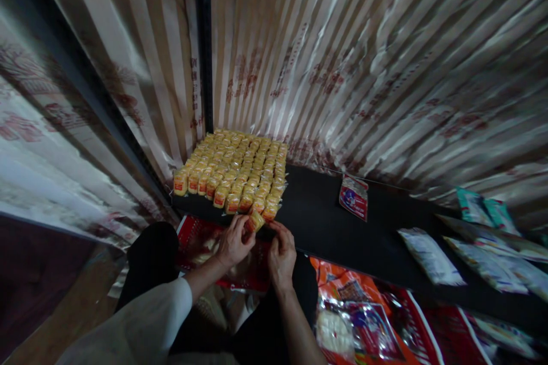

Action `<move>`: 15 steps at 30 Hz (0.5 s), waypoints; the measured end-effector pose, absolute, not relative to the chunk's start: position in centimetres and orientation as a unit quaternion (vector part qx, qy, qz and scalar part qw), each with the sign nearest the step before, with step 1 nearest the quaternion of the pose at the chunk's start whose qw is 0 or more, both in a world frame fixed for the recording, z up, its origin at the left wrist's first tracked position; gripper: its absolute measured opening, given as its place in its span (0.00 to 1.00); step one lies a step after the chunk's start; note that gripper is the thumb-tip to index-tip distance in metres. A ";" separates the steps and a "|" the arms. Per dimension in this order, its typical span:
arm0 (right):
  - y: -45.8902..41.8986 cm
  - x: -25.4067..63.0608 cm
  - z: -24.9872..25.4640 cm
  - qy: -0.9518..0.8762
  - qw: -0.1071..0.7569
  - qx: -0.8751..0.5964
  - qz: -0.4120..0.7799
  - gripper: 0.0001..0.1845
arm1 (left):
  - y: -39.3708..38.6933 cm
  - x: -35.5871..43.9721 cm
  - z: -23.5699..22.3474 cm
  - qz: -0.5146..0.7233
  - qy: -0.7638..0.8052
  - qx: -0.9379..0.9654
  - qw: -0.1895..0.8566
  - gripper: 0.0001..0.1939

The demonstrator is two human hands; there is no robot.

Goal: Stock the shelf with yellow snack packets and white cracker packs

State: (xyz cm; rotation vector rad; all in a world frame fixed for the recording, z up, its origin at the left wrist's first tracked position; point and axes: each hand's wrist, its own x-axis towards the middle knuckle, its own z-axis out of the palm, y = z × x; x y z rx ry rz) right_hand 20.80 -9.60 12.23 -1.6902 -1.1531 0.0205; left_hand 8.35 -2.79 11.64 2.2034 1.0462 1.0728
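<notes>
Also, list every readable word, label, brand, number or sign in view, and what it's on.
None readable for certain. Print shows, but too small or blurred:
Yellow packs: red print.
Pack in left hand: unreadable.
Striped sheeting: red and dark characters.
Red packet on the black shelf: marks only.
White packet, green packets, orange bag: unreadable.

Counter (317, 205): matt black, smooth. Yellow packets (240, 168) along its left end: glossy clear plastic wrap. Backdrop sheeting (342, 57): creased, shiny plastic, as it looked.
</notes>
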 end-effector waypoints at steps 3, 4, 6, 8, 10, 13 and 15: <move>-9.8 20.9 12.6 -0.451 0.536 -0.714 0.008 0.15 | -3.1 8.2 11.6 0.398 0.386 0.794 0.247 0.19; -9.9 20.7 12.8 -0.450 0.538 -0.712 0.005 0.14 | -3.2 8.1 11.6 0.402 0.394 0.787 0.250 0.19; -10.0 20.1 12.9 -0.460 0.542 -0.703 0.004 0.13 | -3.5 7.6 11.6 0.415 0.421 0.765 0.254 0.19; -10.1 19.1 12.9 -0.481 0.542 -0.689 0.012 0.13 | -3.5 6.7 11.7 0.431 0.456 0.736 0.255 0.18; -10.1 17.8 12.7 -0.504 0.538 -0.675 0.032 0.13 | -3.2 5.5 11.7 0.439 0.487 0.712 0.251 0.17; -9.4 15.4 12.2 -0.536 0.532 -0.652 0.066 0.14 | -1.8 3.0 11.7 0.441 0.531 0.686 0.231 0.16; -8.4 13.7 11.9 -0.552 0.533 -0.636 0.085 0.14 | -0.3 1.2 11.7 0.443 0.558 0.671 0.206 0.16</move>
